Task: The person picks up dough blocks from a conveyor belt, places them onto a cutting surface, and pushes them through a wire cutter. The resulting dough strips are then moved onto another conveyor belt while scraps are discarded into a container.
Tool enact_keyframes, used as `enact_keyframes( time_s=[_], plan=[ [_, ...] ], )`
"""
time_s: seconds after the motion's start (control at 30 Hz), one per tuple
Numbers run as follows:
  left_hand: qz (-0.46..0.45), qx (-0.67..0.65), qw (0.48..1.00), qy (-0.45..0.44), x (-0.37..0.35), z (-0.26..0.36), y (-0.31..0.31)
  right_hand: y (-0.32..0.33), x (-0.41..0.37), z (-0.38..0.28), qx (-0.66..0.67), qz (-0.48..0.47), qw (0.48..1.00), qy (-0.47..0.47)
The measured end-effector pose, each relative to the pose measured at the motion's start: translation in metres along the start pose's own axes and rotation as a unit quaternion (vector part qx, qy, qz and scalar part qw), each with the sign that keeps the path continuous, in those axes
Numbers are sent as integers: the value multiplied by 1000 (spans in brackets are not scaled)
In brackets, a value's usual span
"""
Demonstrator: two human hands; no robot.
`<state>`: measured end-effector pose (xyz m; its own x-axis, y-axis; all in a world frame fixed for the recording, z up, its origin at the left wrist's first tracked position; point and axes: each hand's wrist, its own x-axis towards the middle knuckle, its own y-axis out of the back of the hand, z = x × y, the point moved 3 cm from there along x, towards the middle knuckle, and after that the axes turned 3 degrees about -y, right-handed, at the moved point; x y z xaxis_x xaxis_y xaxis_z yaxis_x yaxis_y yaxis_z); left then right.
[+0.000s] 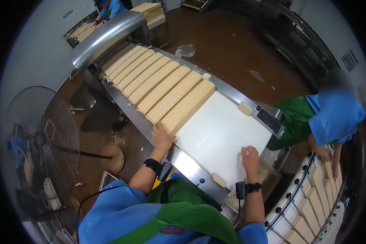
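A row of long pale-yellow slabs (162, 82) lies crosswise on the white conveyor belt (221, 132). My left hand (162, 138) is at the near end of the closest slab (191, 106), its fingers on one side and the thumb on the other. Over the bare part of the belt, near its lower right end, my right hand (250, 157) has its fingers curled in. Nothing shows between those fingers. Both of my wrists carry black straps with small devices.
A curved metal hood (110, 36) spans the belt's far end. Small offcuts (245, 108) lie on the frame. To the left stands a fan (40, 138). On the right a co-worker (333, 110) handles slabs on a curved conveyor (290, 217); another person (110, 9) works far back.
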<state>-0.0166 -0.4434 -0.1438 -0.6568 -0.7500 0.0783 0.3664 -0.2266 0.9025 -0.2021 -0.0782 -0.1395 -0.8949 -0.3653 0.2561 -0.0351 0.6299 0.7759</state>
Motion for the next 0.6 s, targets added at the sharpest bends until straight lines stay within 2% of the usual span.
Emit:
enact_keyframes(
  time_s=[0.03,0.07,0.13,0.17,0.27,0.33,0.53,0.6],
  plan=[
    [-70,-19,997,34,9,-11,-5,-20,19,-20,-8,-20,1000,9],
    [-73,-20,996,38,15,-17,-8,-41,35,-32,0,-34,999,-9],
    [-74,4,996,-46,24,-17,-19,-81,65,-51,-51,-81,995,-13],
    [-71,61,993,-72,27,-14,-19,-101,81,-64,-91,-103,990,-28],
    [-135,83,984,-78,36,0,-7,-147,131,-105,-130,-147,979,-61],
    [-127,112,979,-117,37,-2,-11,-176,164,-129,-142,-150,975,-82],
    [-147,128,971,-137,39,2,-5,-217,231,-188,-140,-173,968,-120],
    [-163,138,967,-142,40,2,-6,-216,234,-199,-131,-210,949,-198]
  ],
)
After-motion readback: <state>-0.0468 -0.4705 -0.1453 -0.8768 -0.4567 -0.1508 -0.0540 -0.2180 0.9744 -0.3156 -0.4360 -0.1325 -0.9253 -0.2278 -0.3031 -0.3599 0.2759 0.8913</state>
